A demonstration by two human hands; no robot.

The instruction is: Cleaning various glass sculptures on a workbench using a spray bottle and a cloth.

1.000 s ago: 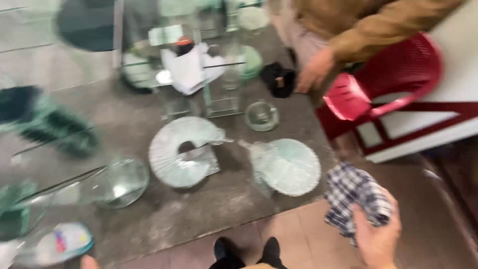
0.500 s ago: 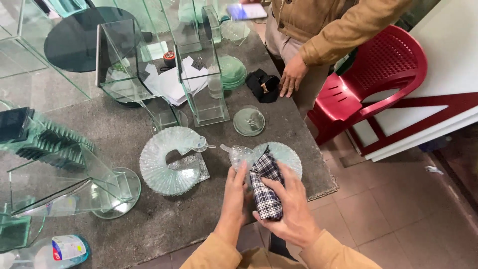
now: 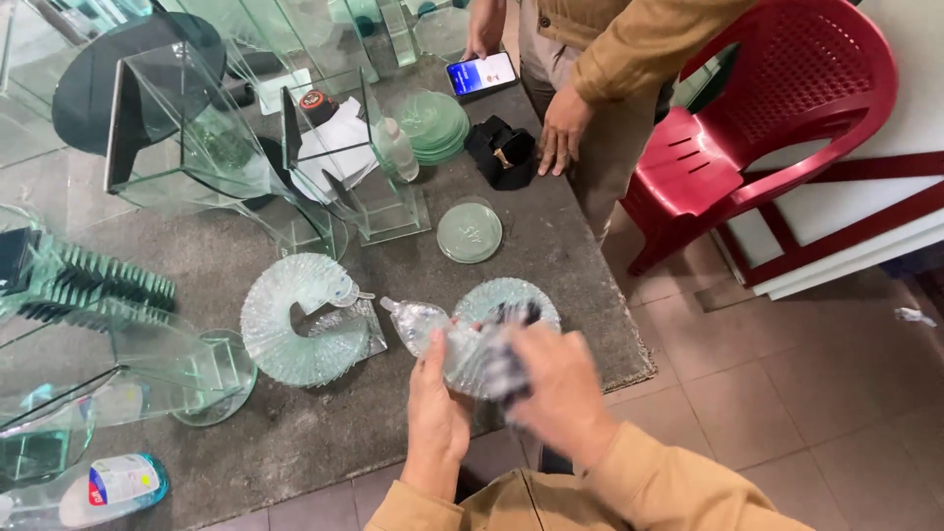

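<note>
My left hand (image 3: 435, 411) grips the near edge of a ribbed, curved glass ornament (image 3: 492, 324) lifted just above the grey table (image 3: 295, 442). My right hand (image 3: 559, 391), blurred by motion, presses a dark checked cloth (image 3: 503, 366) against the ornament's surface. A second spiral glass ornament (image 3: 300, 317) lies flat on the table to the left of my hands.
A round glass disc (image 3: 469, 232) and a stack of green glass discs (image 3: 433, 125) lie further back. Clear glass stands (image 3: 359, 167) rise at the back left. Another person (image 3: 629, 59) stands at the far edge holding a phone (image 3: 481, 74). A red plastic chair (image 3: 777, 138) is at right.
My right hand brought the checked cloth from the floor side up to the table. Both hands have taken hold of the ribbed glass ornament, and the cloth now moves over it.
</note>
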